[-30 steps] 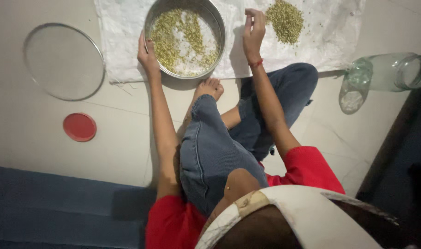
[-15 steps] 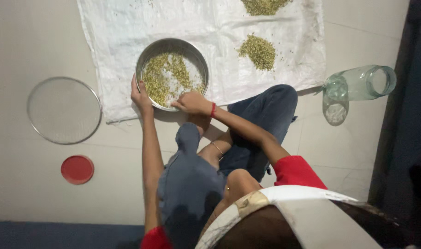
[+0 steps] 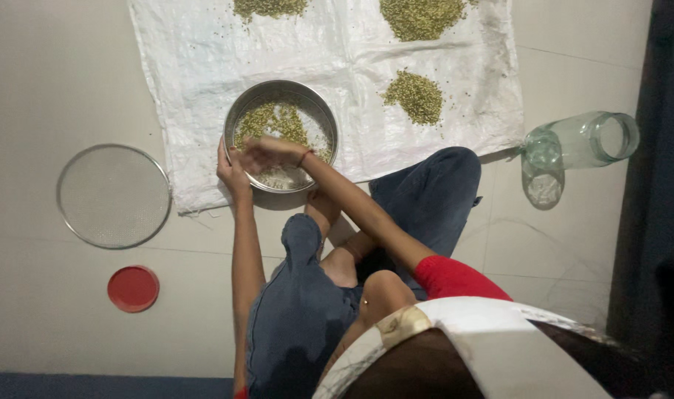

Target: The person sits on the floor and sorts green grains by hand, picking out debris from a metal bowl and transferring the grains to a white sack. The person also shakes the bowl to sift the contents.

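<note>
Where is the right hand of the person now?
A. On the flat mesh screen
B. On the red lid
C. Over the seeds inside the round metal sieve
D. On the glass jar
C: the right hand reaches over the greenish seeds inside the metal sieve, while the left hand holds its rim.

Under the right hand [image 3: 267, 154], a silver metal sieve [image 3: 241, 111] holds yellow-green seeds [image 3: 274, 118] over pale mesh. It sits on a white woven sheet [image 3: 196, 66] on a beige tiled floor [image 3: 56, 89]. Left of the left hand [image 3: 232, 170] lie a grey mesh sieve [image 3: 114, 195] and a red lid [image 3: 133, 288]. Right of the hands lies a clear, green-tinted glass jar [image 3: 580, 144]. Jeans [image 3: 300, 310] are blue, the sleeve [image 3: 455, 277] red.
</note>
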